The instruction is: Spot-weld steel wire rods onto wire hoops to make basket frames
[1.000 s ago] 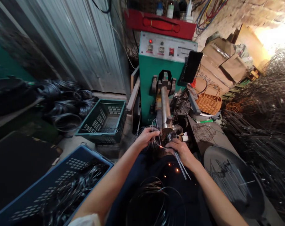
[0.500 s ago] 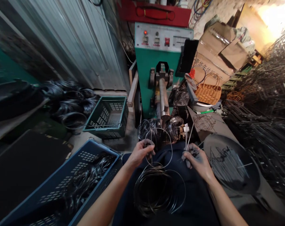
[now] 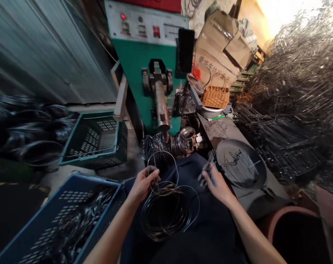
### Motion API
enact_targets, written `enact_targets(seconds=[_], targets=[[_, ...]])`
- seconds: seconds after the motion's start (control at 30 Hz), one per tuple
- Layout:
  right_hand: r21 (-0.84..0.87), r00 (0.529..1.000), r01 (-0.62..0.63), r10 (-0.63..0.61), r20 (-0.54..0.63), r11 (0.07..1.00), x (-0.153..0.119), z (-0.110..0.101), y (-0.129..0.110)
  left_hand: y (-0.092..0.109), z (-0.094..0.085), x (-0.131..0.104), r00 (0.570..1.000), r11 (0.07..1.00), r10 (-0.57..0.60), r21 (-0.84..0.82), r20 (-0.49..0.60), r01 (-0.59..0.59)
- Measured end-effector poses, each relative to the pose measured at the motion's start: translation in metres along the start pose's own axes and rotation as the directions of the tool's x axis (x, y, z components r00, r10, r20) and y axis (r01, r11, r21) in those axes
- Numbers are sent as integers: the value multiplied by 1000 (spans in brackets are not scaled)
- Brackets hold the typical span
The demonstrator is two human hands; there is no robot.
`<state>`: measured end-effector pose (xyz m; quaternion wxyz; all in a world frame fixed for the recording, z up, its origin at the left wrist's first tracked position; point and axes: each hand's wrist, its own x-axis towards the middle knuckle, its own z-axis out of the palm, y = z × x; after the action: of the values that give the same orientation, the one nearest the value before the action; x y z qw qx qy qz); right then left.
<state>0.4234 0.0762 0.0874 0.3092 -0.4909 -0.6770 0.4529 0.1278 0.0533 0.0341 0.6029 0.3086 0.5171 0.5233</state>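
My left hand [image 3: 145, 182] is closed, thumb and fingers pinching a thin metal wire ring [image 3: 178, 173] that stands upright. Below it, a loose coil of wire rings [image 3: 147, 220] lies on my dark-clothed lap. My right hand [image 3: 216, 183] grips a few short, thin wire rods [image 3: 211, 156], their ends poking up above the fingers. Just right of that hand is a dark round pan [image 3: 262, 179] with many more short rods [image 3: 239, 165] in it.
Ahead stands a green machine [image 3: 130, 69] with a metal arm [image 3: 161, 106] pointing toward me. A blue crate [image 3: 73, 176] of metal pieces and a green crate [image 3: 92, 158] are at left. Wire racks [image 3: 287, 135] pile up at right, above a reddish bucket [image 3: 276, 216].
The view has swung right, so the machine and crates sit further left and the bucket shows. Both hands keep their wire pieces; the rods in my right hand now tilt and look shorter.
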Motion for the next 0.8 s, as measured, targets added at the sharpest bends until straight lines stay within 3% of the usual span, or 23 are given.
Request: enact_targets(seconds=[0.1, 0.33, 0.6, 0.8], targets=[[-152, 993, 47, -64, -104, 987, -7, 3, 2, 6, 1, -2, 999, 1000, -18, -15, -36, 18], [13, 991, -34, 35, -131, 999, -1, 31, 43, 21, 15, -4, 996, 1000, 11, -5, -86, -11], [351, 995, -99, 100, 16, 931, 5, 27, 37, 10, 12, -6, 998, 1000, -12, 10, -57, 12], [325, 992, -66, 98, -85, 943, 0, 28, 17, 7, 10, -11, 994, 997, -80, -3, -71, 80]])
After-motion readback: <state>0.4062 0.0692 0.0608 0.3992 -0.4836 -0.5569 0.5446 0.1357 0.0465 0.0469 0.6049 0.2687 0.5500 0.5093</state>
